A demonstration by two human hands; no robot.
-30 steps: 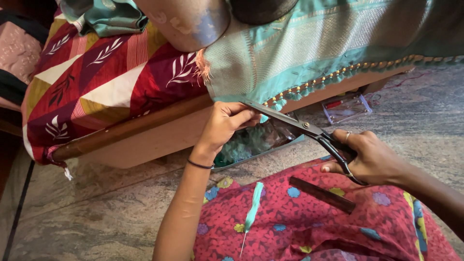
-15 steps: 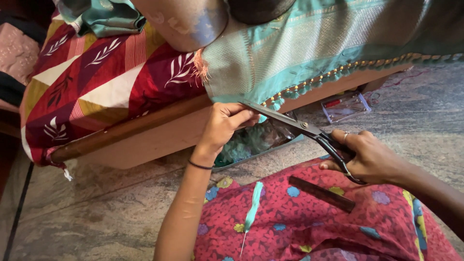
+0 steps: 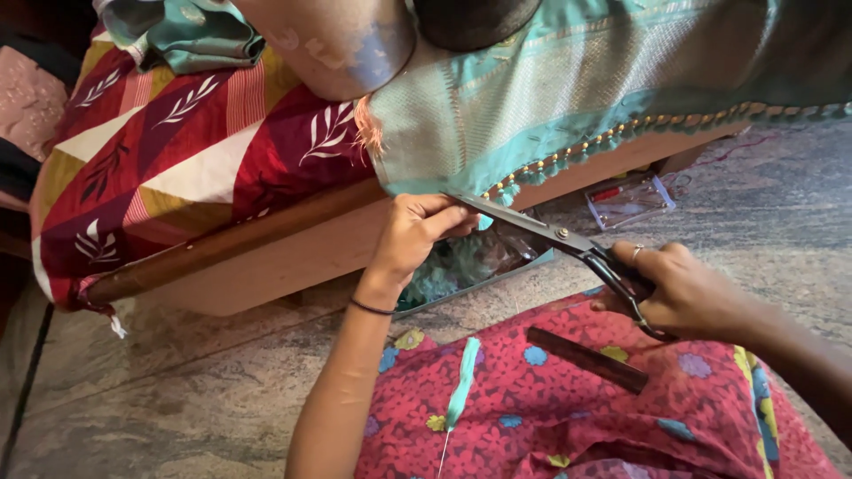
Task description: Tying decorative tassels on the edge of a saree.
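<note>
Scissors [image 3: 568, 241]: I see long dark metal shears held low in front of the bed edge, blades reaching up-left to the hem of the teal cloth [image 3: 568, 98].
Right hand [image 3: 688, 288]: I see it curled shut through the scissor handles, fingers wrapped around the loops, a ring on one finger.
Left hand [image 3: 413, 232]: closed in a pinch on the lower edge of the teal cloth, thumb and fingertips pressed together right where the blade tips arrive; a thin dark band sits on the wrist.
Blades: nearly closed from what I can make out, tips touching or just beside the pinched hem.
Long axis: runs from lower right at the handles to upper left at the tips, tilted gently upward toward the cloth.
Beaded fringe [image 3: 621, 133]: a row of small beads and tassels hangs along the cloth's border, to the right of the cut point.
Hidden: the handle loops are mostly covered by my right fingers; the blade tips merge with the left fingers, so I cannot tell whether cloth lies between them.
Cut off: my right forearm leaves the picture at the lower right.
Lap: red flowered fabric [image 3: 577, 408] below, with a dark flat comb-like bar [image 3: 586, 359] and a teal thread strand [image 3: 461, 390] lying on it.
Bed: patterned red and yellow sheet [image 3: 177, 160] over a wooden frame.
</note>
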